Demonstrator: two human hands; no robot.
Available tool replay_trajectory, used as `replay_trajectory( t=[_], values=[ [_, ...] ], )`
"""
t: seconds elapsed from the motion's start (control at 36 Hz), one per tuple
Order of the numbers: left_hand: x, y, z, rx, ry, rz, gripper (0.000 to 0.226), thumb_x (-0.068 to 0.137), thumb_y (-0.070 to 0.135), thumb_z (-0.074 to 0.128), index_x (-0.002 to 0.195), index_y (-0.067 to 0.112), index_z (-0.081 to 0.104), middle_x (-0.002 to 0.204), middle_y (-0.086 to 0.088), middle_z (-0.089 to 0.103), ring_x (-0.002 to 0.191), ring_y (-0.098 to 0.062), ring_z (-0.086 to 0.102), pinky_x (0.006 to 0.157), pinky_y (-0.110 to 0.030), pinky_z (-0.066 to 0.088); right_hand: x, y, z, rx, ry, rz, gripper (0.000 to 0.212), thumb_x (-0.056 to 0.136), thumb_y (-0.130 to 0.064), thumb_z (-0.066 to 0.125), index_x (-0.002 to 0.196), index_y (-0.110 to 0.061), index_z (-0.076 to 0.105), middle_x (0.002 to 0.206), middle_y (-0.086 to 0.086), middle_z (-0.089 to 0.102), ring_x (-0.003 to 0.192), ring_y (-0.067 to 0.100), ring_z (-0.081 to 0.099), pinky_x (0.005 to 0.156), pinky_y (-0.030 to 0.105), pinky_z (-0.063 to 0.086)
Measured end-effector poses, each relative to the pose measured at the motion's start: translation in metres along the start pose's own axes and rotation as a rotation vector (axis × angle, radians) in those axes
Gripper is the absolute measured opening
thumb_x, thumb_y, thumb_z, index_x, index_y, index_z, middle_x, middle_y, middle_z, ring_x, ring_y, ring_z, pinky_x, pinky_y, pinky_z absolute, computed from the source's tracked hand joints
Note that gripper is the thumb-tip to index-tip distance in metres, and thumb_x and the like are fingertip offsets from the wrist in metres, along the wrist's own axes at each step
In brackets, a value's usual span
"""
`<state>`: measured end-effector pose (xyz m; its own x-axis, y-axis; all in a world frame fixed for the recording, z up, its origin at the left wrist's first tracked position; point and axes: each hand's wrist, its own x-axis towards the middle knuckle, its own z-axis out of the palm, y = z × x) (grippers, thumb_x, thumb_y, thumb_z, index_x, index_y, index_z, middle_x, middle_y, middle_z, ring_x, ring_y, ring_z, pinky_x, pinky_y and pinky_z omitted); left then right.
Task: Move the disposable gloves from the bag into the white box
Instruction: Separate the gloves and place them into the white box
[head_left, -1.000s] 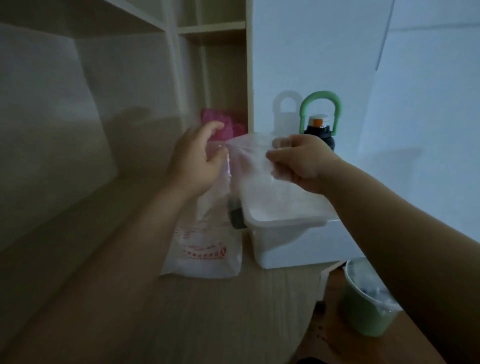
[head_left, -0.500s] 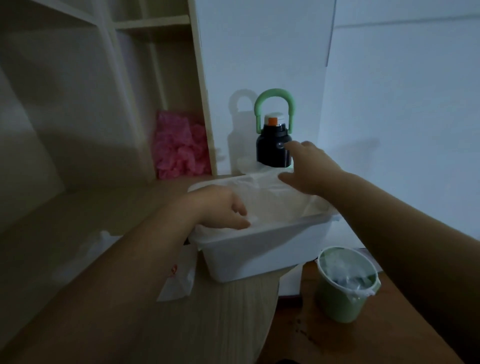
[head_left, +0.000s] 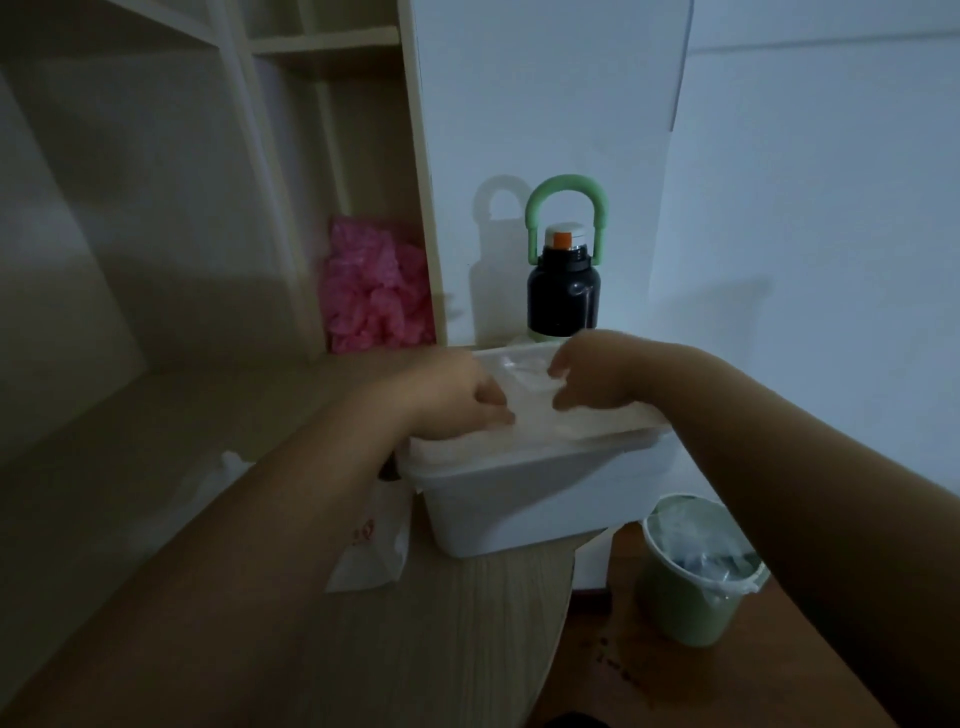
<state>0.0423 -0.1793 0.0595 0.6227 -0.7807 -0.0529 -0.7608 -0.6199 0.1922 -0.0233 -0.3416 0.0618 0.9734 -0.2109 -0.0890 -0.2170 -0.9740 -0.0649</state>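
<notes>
The left hand (head_left: 457, 400) and right hand (head_left: 597, 379) curl over the gloves (head_left: 530, 387), likely tucking them into the white box (head_left: 519, 499) at twelve o'clock. Whether they pinch is unclear.

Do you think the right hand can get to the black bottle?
Probably yes. The right hand is over the far side of the white box, and the black bottle stands just behind it, nothing between.

Dim, bluish light from the right: the bottle (head_left: 563, 296) casts a soft shadow leftward on the wall (head_left: 545, 104). The left hand (head_left: 452, 400) and right hand (head_left: 597, 374) blur slightly; shelf (head_left: 322, 44) lines bow toward the edges.
</notes>
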Motion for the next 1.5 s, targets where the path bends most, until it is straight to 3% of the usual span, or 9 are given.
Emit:
replay_trajectory(
  t=[0.19,0.36,0.5,0.67,0.81,0.97,1.22,1.36,1.5],
  values=[
    [-0.054,-0.06,-0.011,-0.399,0.48,-0.068,0.018,0.091,0.024,0.063,0.104,0.019,0.075,0.099,0.005,0.072,0.095,-0.013,0.065,0.089,-0.035,0.052,-0.02,-0.07,-0.017,0.322,0.356,-0.171,0.033,0.095,-0.023,0.05,0.12,-0.004,0.061,0.121,0.01,0.063,0.108,0.024,0.059,0.095,0.032,0.046],
    [-0.11,-0.117,0.011,-0.483,0.766,-0.289,0.018,0.092,0.019,0.061,0.107,0.019,0.071,0.092,0.008,0.066,0.079,0.003,0.057,0.07,-0.008,0.041,-0.025,-0.16,0.007,0.496,0.478,-0.356,0.021,0.091,-0.025,0.055,0.098,-0.01,0.068,0.096,0.005,0.068,0.09,0.021,0.062,0.074,0.028,0.048],
    [-0.15,-0.169,0.06,-0.496,0.707,-0.541,0.026,0.093,0.017,0.058,0.117,0.013,0.068,0.117,-0.005,0.068,0.11,-0.024,0.061,0.098,-0.039,0.047,-0.015,-0.222,0.054,0.547,0.281,-0.405,0.033,0.094,-0.027,0.053,0.121,-0.009,0.061,0.116,0.01,0.065,0.107,0.026,0.059,0.09,0.035,0.048],
    [-0.164,-0.178,0.11,-0.396,0.5,-0.616,0.038,0.098,0.021,0.048,0.135,0.012,0.053,0.134,-0.008,0.057,0.119,-0.024,0.055,0.095,-0.026,0.04,0.011,-0.25,0.122,0.69,0.064,-0.224,0.061,0.092,-0.034,0.057,0.143,-0.009,0.033,0.139,0.01,0.048,0.125,0.025,0.046,0.095,0.028,0.037],
    [-0.157,-0.182,0.125,-0.207,0.542,-0.634,0.039,0.094,0.041,0.052,0.124,0.02,0.063,0.119,-0.003,0.065,0.107,-0.025,0.059,0.091,-0.037,0.047,0.025,-0.237,0.153,0.821,0.187,-0.096,0.024,0.099,-0.028,0.044,0.102,-0.014,0.063,0.086,0.0,0.063,0.076,0.013,0.058,0.072,0.029,0.044],
    [-0.155,-0.186,0.134,-0.217,0.734,-0.537,0.021,0.081,0.034,0.063,0.081,0.018,0.076,0.09,0.0,0.072,0.083,-0.026,0.064,0.076,-0.04,0.052,0.02,-0.23,0.16,0.952,0.328,-0.096,0.033,0.1,-0.031,0.043,0.072,-0.017,0.056,0.063,-0.004,0.053,0.056,0.007,0.048,0.051,0.019,0.034],
    [-0.156,-0.18,0.128,-0.41,1.134,-0.508,0.011,0.087,0.025,0.061,0.087,0.016,0.067,0.093,0.001,0.064,0.093,-0.027,0.06,0.083,-0.04,0.049,0.016,-0.231,0.16,0.973,0.457,-0.106,0.029,0.097,-0.024,0.044,0.079,-0.008,0.06,0.067,0.003,0.057,0.058,0.008,0.049,0.055,0.027,0.038],
    [-0.158,-0.175,0.097,-0.757,1.403,-0.537,0.014,0.095,0.02,0.054,0.088,0.032,0.051,0.108,-0.007,0.059,0.1,-0.015,0.058,0.086,-0.022,0.046,0.012,-0.23,0.142,0.965,0.2,-0.162,0.046,0.094,-0.05,0.046,0.127,-0.02,0.054,0.11,-0.01,0.055,0.104,0.01,0.054,0.08,0.025,0.04],
    [-0.162,-0.17,0.057,-1.03,1.274,-0.339,0.016,0.097,0.014,0.052,0.088,0.026,0.055,0.082,0.008,0.058,0.071,0.003,0.054,0.069,-0.017,0.041,0.005,-0.235,0.092,1.339,0.209,-0.223,0.06,0.094,-0.061,0.032,0.134,-0.021,0.049,0.125,-0.004,0.055,0.118,0.014,0.049,0.101,0.035,0.039]
  ],
)
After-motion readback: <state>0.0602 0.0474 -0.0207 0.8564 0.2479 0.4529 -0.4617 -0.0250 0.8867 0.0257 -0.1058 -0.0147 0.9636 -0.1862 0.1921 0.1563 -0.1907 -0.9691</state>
